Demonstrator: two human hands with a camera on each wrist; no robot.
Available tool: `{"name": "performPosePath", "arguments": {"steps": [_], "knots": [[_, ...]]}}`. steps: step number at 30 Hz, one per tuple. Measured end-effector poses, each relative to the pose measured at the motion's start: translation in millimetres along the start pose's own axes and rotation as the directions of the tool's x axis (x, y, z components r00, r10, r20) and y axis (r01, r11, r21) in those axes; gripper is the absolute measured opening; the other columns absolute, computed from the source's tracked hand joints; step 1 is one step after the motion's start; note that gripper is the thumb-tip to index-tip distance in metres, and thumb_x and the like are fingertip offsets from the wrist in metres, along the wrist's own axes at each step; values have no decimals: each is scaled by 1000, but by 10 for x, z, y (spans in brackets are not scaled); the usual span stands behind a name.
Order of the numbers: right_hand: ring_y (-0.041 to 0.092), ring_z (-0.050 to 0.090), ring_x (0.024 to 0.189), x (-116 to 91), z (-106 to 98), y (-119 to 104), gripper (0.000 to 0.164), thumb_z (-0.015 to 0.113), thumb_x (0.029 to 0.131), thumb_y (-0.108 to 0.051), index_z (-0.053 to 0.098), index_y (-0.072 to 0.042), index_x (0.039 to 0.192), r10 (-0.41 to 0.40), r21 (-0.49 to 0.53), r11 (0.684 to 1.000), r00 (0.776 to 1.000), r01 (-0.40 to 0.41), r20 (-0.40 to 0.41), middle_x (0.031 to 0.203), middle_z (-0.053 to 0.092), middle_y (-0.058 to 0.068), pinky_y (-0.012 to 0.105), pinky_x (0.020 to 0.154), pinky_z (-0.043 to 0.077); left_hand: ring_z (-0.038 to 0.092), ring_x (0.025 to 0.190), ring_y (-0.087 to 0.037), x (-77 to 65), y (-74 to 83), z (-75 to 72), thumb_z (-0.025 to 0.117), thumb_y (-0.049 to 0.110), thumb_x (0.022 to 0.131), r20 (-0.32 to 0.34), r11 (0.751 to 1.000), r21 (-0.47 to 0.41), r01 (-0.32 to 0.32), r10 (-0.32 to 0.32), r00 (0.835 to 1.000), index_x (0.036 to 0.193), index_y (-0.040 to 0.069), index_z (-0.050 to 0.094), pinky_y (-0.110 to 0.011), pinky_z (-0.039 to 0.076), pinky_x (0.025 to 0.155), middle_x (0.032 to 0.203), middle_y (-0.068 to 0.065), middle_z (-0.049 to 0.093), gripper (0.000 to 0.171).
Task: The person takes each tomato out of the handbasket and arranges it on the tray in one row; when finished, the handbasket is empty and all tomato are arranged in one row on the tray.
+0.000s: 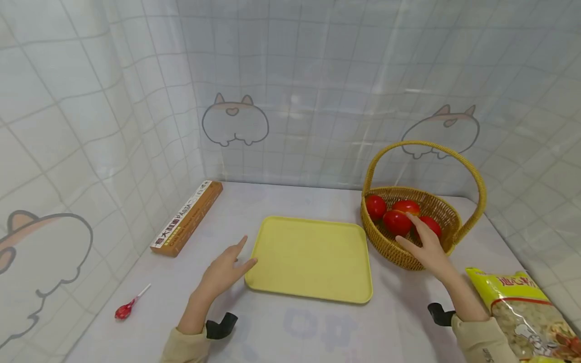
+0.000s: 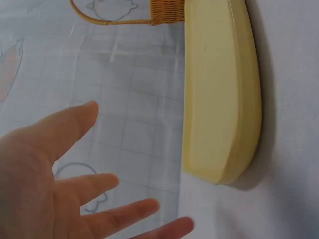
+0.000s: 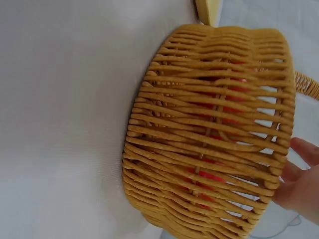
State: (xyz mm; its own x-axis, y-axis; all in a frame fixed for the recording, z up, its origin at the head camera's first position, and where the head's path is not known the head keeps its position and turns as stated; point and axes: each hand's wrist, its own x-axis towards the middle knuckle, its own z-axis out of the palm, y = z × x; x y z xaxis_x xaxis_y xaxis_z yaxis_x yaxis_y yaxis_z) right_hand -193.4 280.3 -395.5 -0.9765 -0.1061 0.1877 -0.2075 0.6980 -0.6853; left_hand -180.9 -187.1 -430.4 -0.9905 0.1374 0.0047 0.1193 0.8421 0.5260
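Note:
In the head view, my right hand [image 1: 426,249] reaches over the near rim of a wicker basket [image 1: 386,248] with a tall arched handle. Inside the basket lie several shiny, round red fruits [image 1: 397,223]. My index finger overlaps the fruits, and the fingers are extended with the thumb spread apart. The right wrist view shows the basket's woven side [image 3: 209,134], with red showing through its gaps. My left hand [image 1: 225,269] hovers with spread fingers by the left edge of a yellow rectangular tray [image 1: 313,257], holding nothing. The left wrist view shows that tray [image 2: 214,99] edge-on.
A brown pasta box [image 1: 188,219] lies at the back left. Nearer on that side is a red-wrapped lollipop [image 1: 124,311]. A yellow-topped food bag [image 1: 522,312] lies at the front right, beside my right forearm. Grid-patterned sheeting [image 1: 290,101] encloses the table's back and sides.

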Motion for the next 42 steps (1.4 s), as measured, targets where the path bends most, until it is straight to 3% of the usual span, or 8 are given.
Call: {"name": "performPosePath", "arguments": {"steps": [4,9,17,21,25,32,42], "knots": [[46,5,136,38,-70,37,74,50,93,-36,9,-9,149,73,180,980,994,-88,86,151,8,23,73,98,12,60,96,-30,25,-62,55,57,42,89,56,991,-129,37,-30,998,144,10,32,-40,53,72,136,-20,45,69],[46,2,135,100,-119,76,73,46,95,-37,3,-12,149,132,288,943,982,-166,134,152,2,22,72,99,14,60,77,-19,46,-117,129,58,34,89,106,960,-264,95,-69,992,140,6,38,-29,52,57,132,-23,47,61],[47,5,135,221,-149,121,71,44,96,-35,4,-11,149,177,407,885,972,-226,153,150,4,26,68,103,10,59,71,-16,79,-196,231,58,25,91,134,877,-448,173,-126,983,136,0,42,-31,55,58,124,-22,52,54],[43,9,135,263,-132,156,66,40,98,-32,6,-8,148,196,474,845,968,-248,157,150,7,26,61,106,15,57,68,-16,105,-245,289,59,19,90,130,833,-521,187,-139,982,135,-2,42,-32,55,55,120,-20,52,52],[40,12,133,298,-112,191,62,37,98,-31,8,-9,148,227,522,807,961,-275,156,149,10,26,57,107,18,57,66,-17,125,-289,335,58,6,85,120,804,-560,198,-158,980,133,-2,44,-33,55,54,117,-19,53,51],[37,10,134,388,-112,187,66,41,97,-31,5,-9,149,243,562,772,955,-298,172,148,11,23,57,108,15,56,59,-17,135,-345,390,58,-6,74,106,798,-570,197,-167,980,129,-1,50,-30,54,52,116,-18,55,57],[38,3,137,535,-87,164,68,44,95,-28,6,-12,149,304,548,763,938,-343,165,153,2,20,59,108,9,58,64,-17,132,-384,370,59,-4,76,134,775,-606,179,-122,983,130,-4,49,-29,55,56,119,-19,53,55]]}}
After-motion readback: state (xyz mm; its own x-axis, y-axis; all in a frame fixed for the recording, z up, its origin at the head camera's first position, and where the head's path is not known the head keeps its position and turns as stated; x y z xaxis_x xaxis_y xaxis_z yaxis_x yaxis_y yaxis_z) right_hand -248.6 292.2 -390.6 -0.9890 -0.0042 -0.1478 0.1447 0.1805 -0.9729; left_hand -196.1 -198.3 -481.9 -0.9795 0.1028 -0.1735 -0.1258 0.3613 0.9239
